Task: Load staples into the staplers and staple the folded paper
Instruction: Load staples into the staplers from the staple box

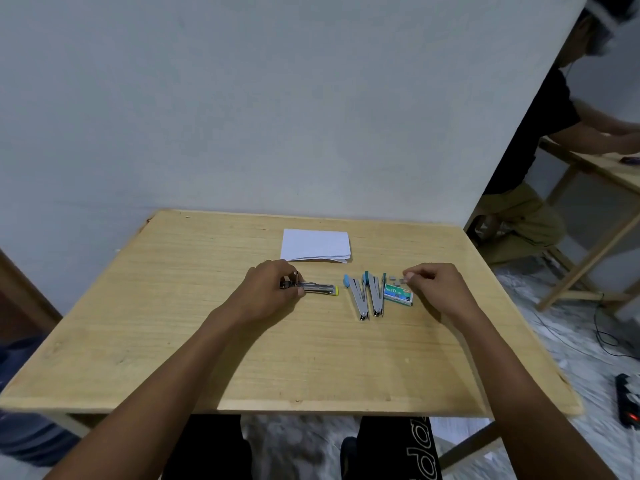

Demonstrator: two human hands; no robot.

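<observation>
On the light wooden table (173, 341), toward its far middle, lies a folded white sheet of paper (315, 244), flat and apart from both hands. Nearer, left of centre, the left hand (268, 291) is curled around the hinge end of a slim metal stapler with a yellow tip (320, 289), which lies on the tabletop with the yellow tip pointing right. Just right of it 2 more staplers lie side by side, each opened into a narrow V with its hinge toward the near edge: a metal stapler with a light blue cap (356, 297) on the left and a metal stapler with a teal cap (375, 294) on the right. Just beside the teal one sits a small green cardboard box of staples (398, 293). At the box's far edge the right hand (438, 289) pinches a small grey strip of staples (402, 280) between thumb and forefinger; a second small grey strip (392, 277) lies just left of it. Far right, beyond the table, another person sits at a second wooden table (609, 168), and a black power strip (628, 400) lies on the pale floor.
</observation>
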